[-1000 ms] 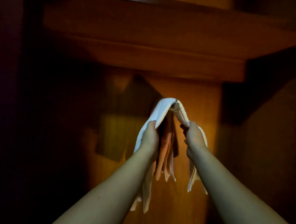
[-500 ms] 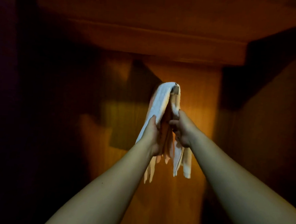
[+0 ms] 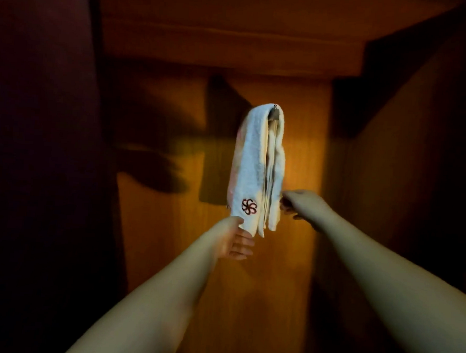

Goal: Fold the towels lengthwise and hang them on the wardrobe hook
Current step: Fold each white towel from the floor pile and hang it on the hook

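Head view, inside a dim wooden wardrobe. A folded white terry towel with a dark red pinwheel emblem (image 3: 250, 166) hangs draped over a small metal hook (image 3: 274, 112) fixed to the amber wooden back panel (image 3: 168, 227). A second, pinkish cloth layer appears to hang beneath it along the left edge, though the light is too poor to be sure. The left hand (image 3: 235, 239) lies just below the towel's lower left corner, palm up, fingers relaxed and holding nothing; its thumb side touches or nearly touches the hem. The right hand (image 3: 299, 205) is just right of the towel's lower right edge, fingers loosely curled; whether they pinch the cloth cannot be told. A wooden shelf (image 3: 228, 50) spans the space above the hook.

Judged step: the hanging is essentially done, with both hands at the hem for a final settling. The next move calls for release without tugging, since a downward pull could drag the towel off the hook.
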### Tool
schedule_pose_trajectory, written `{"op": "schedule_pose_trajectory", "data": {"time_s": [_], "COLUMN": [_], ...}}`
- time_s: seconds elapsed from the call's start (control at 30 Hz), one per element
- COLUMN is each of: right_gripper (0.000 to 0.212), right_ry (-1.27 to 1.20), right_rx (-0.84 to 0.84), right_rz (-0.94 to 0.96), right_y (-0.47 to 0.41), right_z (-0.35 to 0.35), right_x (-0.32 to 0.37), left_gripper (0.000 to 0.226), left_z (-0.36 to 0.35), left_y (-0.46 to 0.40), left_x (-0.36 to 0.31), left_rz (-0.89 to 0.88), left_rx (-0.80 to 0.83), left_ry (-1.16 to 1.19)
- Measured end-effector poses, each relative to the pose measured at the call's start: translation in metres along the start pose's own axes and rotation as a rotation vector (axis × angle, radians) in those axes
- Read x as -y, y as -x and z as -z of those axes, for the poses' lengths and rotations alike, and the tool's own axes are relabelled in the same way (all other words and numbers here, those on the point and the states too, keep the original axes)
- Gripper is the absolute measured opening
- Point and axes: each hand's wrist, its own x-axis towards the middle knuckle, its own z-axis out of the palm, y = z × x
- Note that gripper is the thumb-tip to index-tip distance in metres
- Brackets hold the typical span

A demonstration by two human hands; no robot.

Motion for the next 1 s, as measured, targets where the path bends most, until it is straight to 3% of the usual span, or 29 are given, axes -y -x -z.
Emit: {"op": "schedule_pose_trajectory", "data": {"time_s": [0.13, 0.2, 0.27, 0.43, 0.63, 1.0], "right_gripper": [0.04, 0.044, 0.043, 0.041, 0.049, 0.048], "right_ry": [0.466, 0.569, 0.592, 0.625, 0.644, 0.564], "right_rx": [-0.011, 0.001, 0.033, 0.112, 0.134, 0.14], "right_rz": [-0.041, -0.054, -0.068, -0.1, -0.21, -0.636], "right_y": [0.055, 0.086, 0.121, 0.209, 0.304, 0.494], "right_z": [-0.003, -0.006, -0.008, -0.002, 0.019, 0.083], "right_x": [-0.014, -0.023, -0.037, -0.087, -0.182, -0.375], "left_gripper": [0.035, 0.018, 0.023, 0.041, 0.05, 0.046], "left_z": [0.003, 0.002, -0.001, -0.027, -0.081, -0.29], "left_y": [0.027, 0.043, 0.06, 0.09, 0.103, 0.09], "left_x": [0.038, 0.053, 0.071, 0.127, 0.198, 0.32], "left_rz": [-0.174, -0.293, -0.334, -0.358, -0.387, -0.407], "left_rx": [-0.155, -0.23, -0.249, -0.074, 0.139, 0.55], "left_ry": [-0.271, -0.493, -0.708, -1.004, -1.127, -1.33]}}
